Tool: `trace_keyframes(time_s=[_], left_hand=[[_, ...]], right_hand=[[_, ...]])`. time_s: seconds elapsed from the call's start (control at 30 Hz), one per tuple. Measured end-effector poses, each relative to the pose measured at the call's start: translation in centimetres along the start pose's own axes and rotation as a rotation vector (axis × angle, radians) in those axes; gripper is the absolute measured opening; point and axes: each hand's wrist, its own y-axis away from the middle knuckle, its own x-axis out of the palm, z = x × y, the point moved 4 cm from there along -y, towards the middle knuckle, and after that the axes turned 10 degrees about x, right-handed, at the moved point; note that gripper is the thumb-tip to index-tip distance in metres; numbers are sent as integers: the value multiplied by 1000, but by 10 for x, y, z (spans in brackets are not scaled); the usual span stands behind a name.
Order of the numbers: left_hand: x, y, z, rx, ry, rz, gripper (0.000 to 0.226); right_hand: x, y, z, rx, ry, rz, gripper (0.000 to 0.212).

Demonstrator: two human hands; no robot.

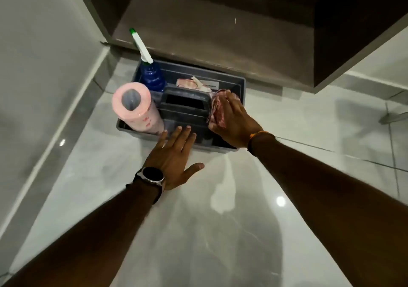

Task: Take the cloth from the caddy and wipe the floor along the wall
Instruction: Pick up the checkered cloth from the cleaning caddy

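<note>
Head | caddy [239,83]: one | right hand [234,119] fingers grip one cloth [217,110] | left hand [176,156] fingers spread

The caddy [231,83] is hemmed at twelve o'clock by the cabinet [220,44] overhead. At nine o'clock, access is blocked by the paper roll [136,110] and spray bottle [152,77]. Open floor [220,220] is left at six o'clock.

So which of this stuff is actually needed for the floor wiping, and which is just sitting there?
Needed:
- red patterned cloth, in the right hand
- grey caddy
- left hand, open over the caddy's near edge
- glossy floor along the wall

Just there:
- pink paper roll
- blue spray bottle
- brown cabinet
</note>
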Motion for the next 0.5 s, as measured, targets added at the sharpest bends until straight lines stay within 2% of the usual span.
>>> trace_keyframes(time_s=[0.1,0.3,0.4,0.5], left_hand=[[25,-10,13,9,-41,24,104],[45,-21,22,-11,-59,-52,106],[48,-22,18,-41,-54,-72,106],[51,-25,20,-49,-55,-80,105]], right_hand=[[23,-31,-7,26,23,9,102],[55,-61,-16,136,141,6,123],[66,-59,-14,154,249,-21,102],[63,-59,-16,132,170,-39,83]])
